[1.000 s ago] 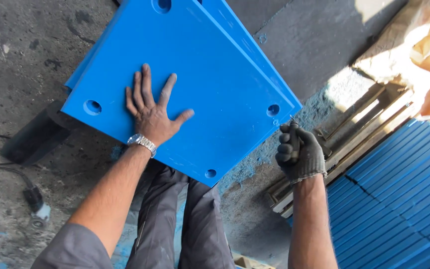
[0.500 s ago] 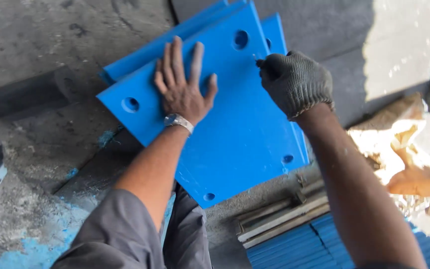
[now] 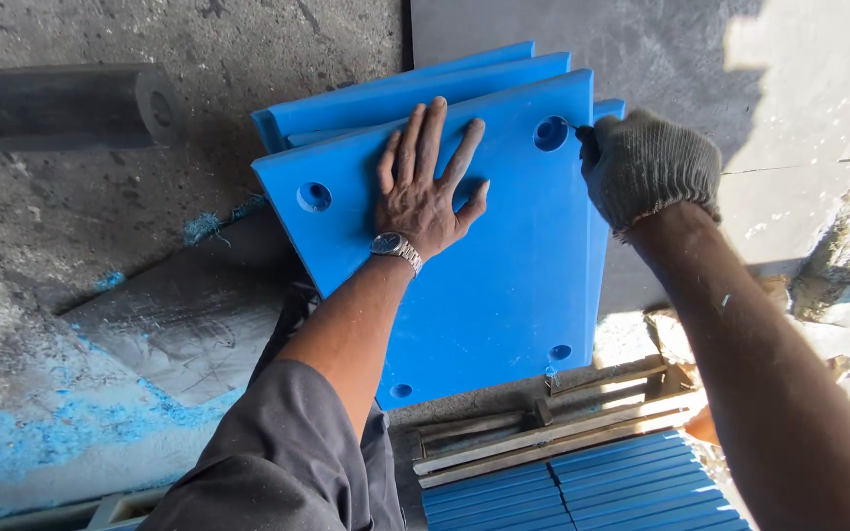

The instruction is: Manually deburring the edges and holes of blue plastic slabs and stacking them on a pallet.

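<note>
My left hand [image 3: 423, 192] lies flat, fingers spread, on the top blue panel [image 3: 489, 285], long axis running twelve to six. My gloved right hand [image 3: 646, 167] is clenched at its two o'clock corner hole [image 3: 550, 132]; whether it grips anything, I can't tell.

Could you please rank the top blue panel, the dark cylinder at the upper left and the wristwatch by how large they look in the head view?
1. Top blue panel, by far the largest.
2. Dark cylinder, though it lies farther from the camera.
3. Wristwatch on the left hand, the smallest.
</note>
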